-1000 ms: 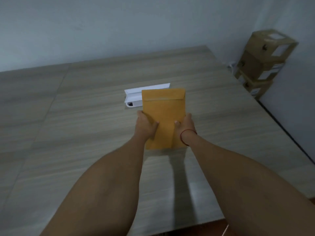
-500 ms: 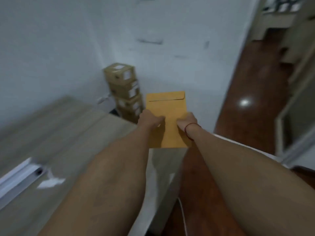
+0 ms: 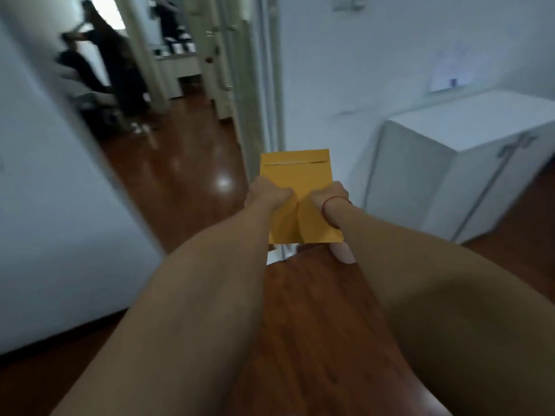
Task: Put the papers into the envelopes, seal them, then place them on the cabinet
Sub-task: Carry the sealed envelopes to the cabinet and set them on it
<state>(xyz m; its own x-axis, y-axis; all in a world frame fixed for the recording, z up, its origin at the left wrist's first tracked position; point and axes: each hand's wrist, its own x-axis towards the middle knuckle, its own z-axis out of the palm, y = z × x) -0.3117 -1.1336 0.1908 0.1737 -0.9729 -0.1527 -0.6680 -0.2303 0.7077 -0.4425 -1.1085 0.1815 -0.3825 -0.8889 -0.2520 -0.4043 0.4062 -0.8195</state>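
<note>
Currently: envelope [image 3: 297, 181], flap folded down and apparently sealed, held in mid-air over the floor [image 3: 315, 310], left hand [image 3: 268, 194] and right hand [image 3: 329, 196] each in a closed grip on it; cabinet [image 3: 468, 121] ahead-right, placement pending.

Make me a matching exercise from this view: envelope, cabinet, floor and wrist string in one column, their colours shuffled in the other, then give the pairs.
Things:
1. envelope
2. cabinet
3. floor
4. string on the right wrist

Colours:
A. white
B. red
C. yellow-orange
D. reddish-brown wood

Pairs: 1-C, 2-A, 3-D, 4-B
</note>
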